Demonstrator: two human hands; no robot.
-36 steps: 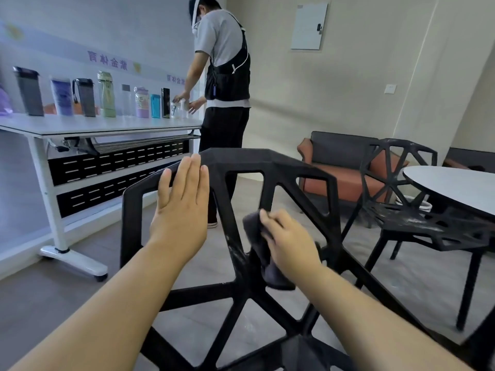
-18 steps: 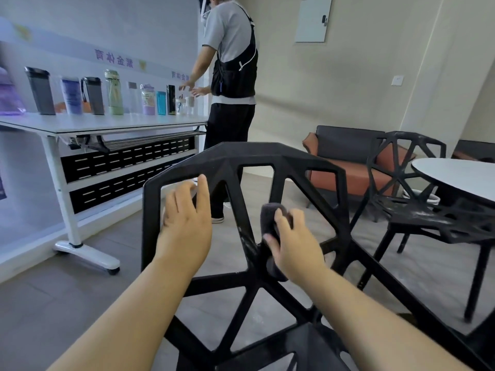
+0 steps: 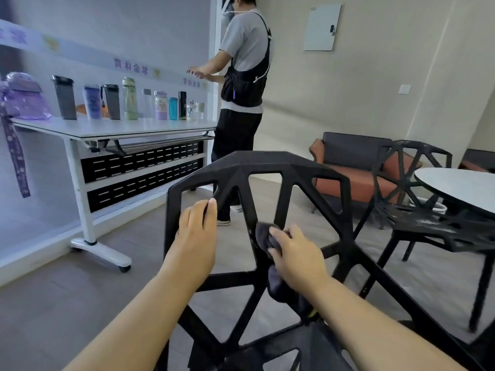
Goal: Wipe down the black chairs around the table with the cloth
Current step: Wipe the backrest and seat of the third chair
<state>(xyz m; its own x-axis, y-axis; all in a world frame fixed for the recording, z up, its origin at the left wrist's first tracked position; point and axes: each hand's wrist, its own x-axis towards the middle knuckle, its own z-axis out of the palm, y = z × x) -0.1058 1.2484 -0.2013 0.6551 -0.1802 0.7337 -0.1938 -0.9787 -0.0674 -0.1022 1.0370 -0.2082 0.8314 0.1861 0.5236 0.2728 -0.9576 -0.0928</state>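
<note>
Backrest wiping under way: left hand (image 3: 197,231) grips near black chair (image 3: 267,162); right hand (image 3: 297,253) clutches cloth (image 3: 263,234) against strut; dusty far chair (image 3: 415,149) awaits wiping.

Near black chair (image 3: 257,167): lattice backrest; left hand (image 3: 195,231) gripping an upper strut, right hand (image 3: 297,253) holding dark grey cloth (image 3: 263,236) against the central strut.
Second black chair (image 3: 417,228): beside round white table (image 3: 460,188).
White folding table (image 3: 120,129): row of bottles (image 3: 130,99); person (image 3: 243,76) standing at its far end.

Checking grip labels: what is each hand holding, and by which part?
Right hand grips the dark cloth at its bunched middle. Left hand holds the near black chair by an upper-left backrest strut.
</note>
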